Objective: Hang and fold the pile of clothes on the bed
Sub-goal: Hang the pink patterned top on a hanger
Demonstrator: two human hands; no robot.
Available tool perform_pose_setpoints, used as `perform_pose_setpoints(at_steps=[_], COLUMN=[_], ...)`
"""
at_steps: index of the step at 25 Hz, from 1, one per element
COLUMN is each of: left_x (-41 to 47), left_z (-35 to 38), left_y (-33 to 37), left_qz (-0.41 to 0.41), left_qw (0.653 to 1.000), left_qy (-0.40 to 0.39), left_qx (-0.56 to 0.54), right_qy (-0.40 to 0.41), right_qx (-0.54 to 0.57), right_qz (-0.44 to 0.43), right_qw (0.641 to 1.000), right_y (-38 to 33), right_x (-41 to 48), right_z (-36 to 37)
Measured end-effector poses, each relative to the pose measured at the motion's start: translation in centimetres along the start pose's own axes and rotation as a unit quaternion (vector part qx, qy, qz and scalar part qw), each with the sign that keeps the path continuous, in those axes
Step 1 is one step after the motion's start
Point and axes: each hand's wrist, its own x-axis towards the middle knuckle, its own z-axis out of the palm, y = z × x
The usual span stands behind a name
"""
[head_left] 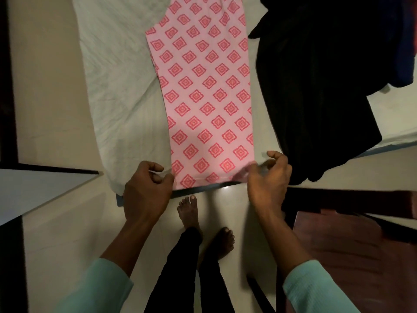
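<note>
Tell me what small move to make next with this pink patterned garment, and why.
Probably lift the near hem and carry it toward the far end, folding the pink garment in half. It lies flat on the bed, and the left hand and right hand pinch its two near corners.

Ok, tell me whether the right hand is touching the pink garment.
Touching. Head view: the right hand pinches the near corner of the pink garment, bunching its hem.
</note>
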Motion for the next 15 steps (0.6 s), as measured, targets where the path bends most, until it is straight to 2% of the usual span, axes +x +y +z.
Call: perform_pose_setpoints(at_steps=[3, 5, 7, 10, 13, 15], left_x=[2.3, 4.8, 8.4, 16.0, 23.1, 25.9], left_z=[-0.3, -0.4, -0.5, -0.8, -1.0, -0.3], left_y=[1.0, 2.4, 4.5, 8.3, 11.7, 12.5], left_qz=[0.045, 0.076, 0.099, 0.058, -0.038, -0.062], left_qw=[0.998, 0.996, 0.993, 0.993, 0.992, 0.985], left_qy=[0.009, 0.015, 0.033, 0.056, 0.005, -0.043], left_qx=[-0.030, -0.043, -0.052, -0.081, -0.119, -0.156], right_qy=[-0.009, -0.047, -0.091, -0.072, -0.036, -0.018], right_qx=[-0.084, -0.086, -0.076, -0.079, -0.060, -0.048], right_qz=[-0.132, -0.200, -0.228, -0.201, -0.099, -0.020], right_qw=[0.988, 0.975, 0.966, 0.974, 0.993, 0.998], right_y=[-3.4, -6.3, -9.1, -13.1, -15.9, -16.5], right_x=[1.1, 3.0, 5.5, 10.7, 16.5, 19.0], right_z=[0.8, 2.1, 4.2, 7.4, 10.0, 11.1])
